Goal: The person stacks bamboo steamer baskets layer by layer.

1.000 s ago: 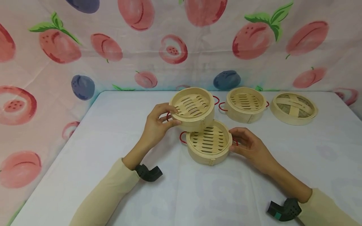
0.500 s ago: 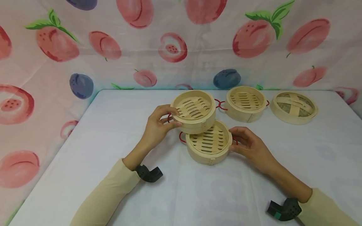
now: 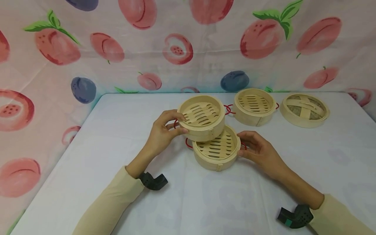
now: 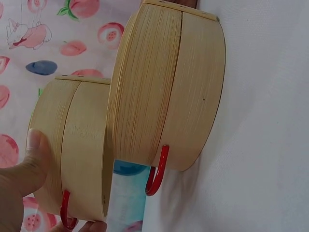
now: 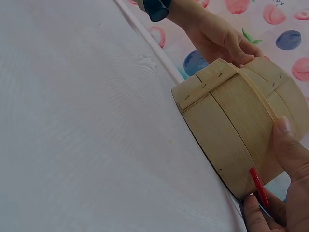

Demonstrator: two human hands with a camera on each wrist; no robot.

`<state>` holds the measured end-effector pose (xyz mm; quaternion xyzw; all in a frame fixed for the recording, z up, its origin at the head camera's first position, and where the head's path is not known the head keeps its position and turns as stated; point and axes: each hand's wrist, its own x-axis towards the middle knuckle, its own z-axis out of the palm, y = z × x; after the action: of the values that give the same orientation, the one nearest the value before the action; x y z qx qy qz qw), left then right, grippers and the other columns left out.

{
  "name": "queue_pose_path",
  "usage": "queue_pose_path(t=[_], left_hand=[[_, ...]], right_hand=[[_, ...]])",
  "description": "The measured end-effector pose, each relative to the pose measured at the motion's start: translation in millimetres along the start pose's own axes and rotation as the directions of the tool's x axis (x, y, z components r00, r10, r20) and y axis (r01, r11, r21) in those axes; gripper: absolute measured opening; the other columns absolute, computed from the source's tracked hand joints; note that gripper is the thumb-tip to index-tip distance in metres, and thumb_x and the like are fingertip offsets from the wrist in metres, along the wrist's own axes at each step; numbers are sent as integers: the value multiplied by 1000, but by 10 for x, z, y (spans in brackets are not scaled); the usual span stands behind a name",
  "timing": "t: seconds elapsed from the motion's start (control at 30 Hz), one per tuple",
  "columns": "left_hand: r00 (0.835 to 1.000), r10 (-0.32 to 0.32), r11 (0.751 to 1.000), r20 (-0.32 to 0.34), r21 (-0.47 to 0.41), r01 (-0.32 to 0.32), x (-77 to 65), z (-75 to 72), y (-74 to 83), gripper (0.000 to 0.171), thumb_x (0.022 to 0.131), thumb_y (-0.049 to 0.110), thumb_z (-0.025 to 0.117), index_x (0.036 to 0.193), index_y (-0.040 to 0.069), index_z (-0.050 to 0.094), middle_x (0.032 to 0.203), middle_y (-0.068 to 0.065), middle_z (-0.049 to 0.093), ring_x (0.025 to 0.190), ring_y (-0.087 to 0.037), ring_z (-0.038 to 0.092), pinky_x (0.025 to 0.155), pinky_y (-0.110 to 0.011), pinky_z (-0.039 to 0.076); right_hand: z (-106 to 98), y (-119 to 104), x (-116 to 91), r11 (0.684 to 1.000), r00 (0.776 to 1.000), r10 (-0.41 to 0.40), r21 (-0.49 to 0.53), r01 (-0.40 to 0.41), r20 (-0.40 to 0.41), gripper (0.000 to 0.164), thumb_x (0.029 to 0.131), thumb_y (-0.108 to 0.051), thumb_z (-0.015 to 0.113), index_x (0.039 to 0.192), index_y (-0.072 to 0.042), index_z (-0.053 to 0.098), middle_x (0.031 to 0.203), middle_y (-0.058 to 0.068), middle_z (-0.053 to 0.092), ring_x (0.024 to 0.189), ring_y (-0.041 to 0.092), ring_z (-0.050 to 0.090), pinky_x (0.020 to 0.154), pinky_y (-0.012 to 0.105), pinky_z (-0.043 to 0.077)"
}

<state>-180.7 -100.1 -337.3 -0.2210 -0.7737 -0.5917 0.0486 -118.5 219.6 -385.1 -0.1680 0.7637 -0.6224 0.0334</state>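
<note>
My left hand (image 3: 163,130) grips a bamboo steamer basket (image 3: 202,115) by its left side, thumb on the near wall and fingers at the rim by a red handle. It is held above the back part of a second steamer basket (image 3: 218,151), overlapping its slatted floor in the head view. That lower basket rests on the table, and my right hand (image 3: 261,151) holds its right side around the other red handle. In the left wrist view the raised basket (image 4: 84,140) sits off-centre from the lower basket (image 4: 169,87). The right wrist view shows my right thumb (image 5: 285,133) against the lower wall.
Behind on the right stands a third steamer basket (image 3: 255,107) with red handles; its left handle overlaps the raised basket's in the head view. Beside it lies a woven bamboo lid (image 3: 305,111). A white cloth covers the table (image 3: 123,130), and a fruit-print curtain (image 3: 211,65) hangs behind.
The raised basket has come down a little and slightly toward me, covering more of the lower basket. The right hand and lower basket have stayed in place.
</note>
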Motion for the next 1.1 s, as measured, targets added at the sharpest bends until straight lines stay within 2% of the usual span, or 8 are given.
queue_pose_path(t=[0.17,0.43,0.77,1.1], left_hand=[[999,16,1000,30,-12,-15,3,1,-2,28,76,1,78,101,3,65,123,-10,50,116,-20,49,90,-46,49],[997,53,998,61,-26,-51,1,9,4,27,76,0,78,100,3,65,121,-11,51,125,-15,40,90,-43,49],[996,63,997,70,-37,-61,-19,24,29,28,76,-1,78,101,3,66,121,-12,52,126,-16,40,89,-48,49],[991,96,995,88,-42,-93,-43,68,29,29,76,-2,78,101,3,65,120,-12,52,125,-17,41,87,-47,50]], right_hand=[[2,12,-2,1000,1000,3,3,-3,-8,50,88,-2,68,132,-2,46,130,14,49,119,17,50,95,21,43],[7,4,-8,1000,1000,6,2,-6,-13,49,88,-2,68,132,-2,46,130,14,49,118,17,51,94,21,44],[13,-13,-4,1000,1000,-9,-2,9,-21,48,87,-1,68,130,-2,47,128,14,50,117,17,52,94,21,44],[21,-20,-29,999,998,-40,-17,39,-44,48,86,2,68,130,-2,48,128,13,50,119,15,50,95,21,43]])
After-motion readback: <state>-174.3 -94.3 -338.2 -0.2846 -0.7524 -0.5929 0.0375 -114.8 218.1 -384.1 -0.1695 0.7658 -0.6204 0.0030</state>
